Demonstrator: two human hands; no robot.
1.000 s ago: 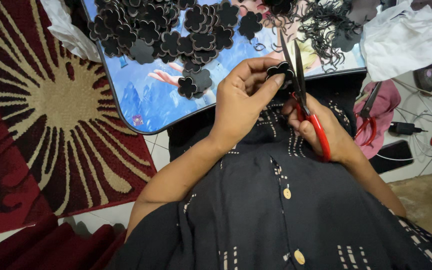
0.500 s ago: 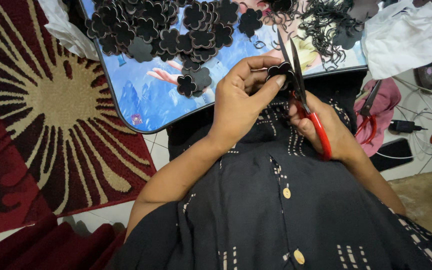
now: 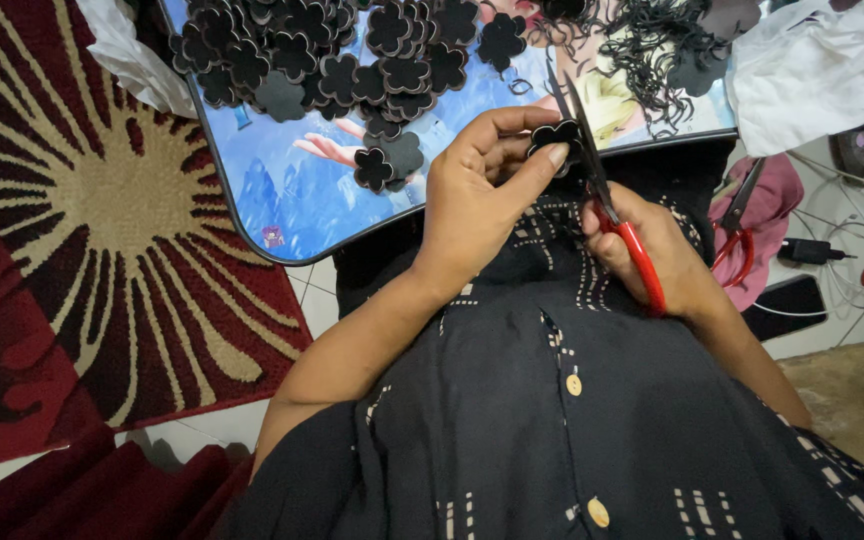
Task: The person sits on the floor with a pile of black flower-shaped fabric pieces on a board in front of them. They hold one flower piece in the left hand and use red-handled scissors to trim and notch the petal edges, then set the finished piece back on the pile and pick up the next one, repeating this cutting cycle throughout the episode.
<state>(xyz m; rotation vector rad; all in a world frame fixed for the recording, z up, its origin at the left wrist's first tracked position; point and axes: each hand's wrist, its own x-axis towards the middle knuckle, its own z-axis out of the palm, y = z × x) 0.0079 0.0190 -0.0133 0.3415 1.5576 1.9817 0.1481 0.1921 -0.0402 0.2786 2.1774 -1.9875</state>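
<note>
Head view, left hand: we find the left hand (image 3: pixel 482 190) curled, thumb and fingertips pinched on a small black flower cutout (image 3: pixel 556 137), held above the lap at the near edge of the tray.
Head view, right hand: we note the right hand (image 3: pixel 652 255) closed through the red handles of the scissors (image 3: pixel 602 195); the dark blades point up and away and meet the cutout's edge.
Flower cutout: flat, matte black, rounded petals; it looks like thin foam or felt, though we cannot tell which.
Finished pile: many like black flower pieces (image 3: pixel 332 50) lie overlapped on the tray, one single piece (image 3: pixel 372 168) apart, nearer the hands.
Tray: glossy blue picture tray (image 3: pixel 282 200) with a rounded dark rim.
Offcuts: thin black curled trimmings (image 3: pixel 667 50) at the tray's far right.
Surroundings: red tufted rug (image 3: pixel 72 230) with cream rays at left; white cloth (image 3: pixel 812 70) and a second pair of red-handled scissors (image 3: pixel 737 235) at right.
Clothing: black buttoned garment (image 3: pixel 572 420), cream dashes.
</note>
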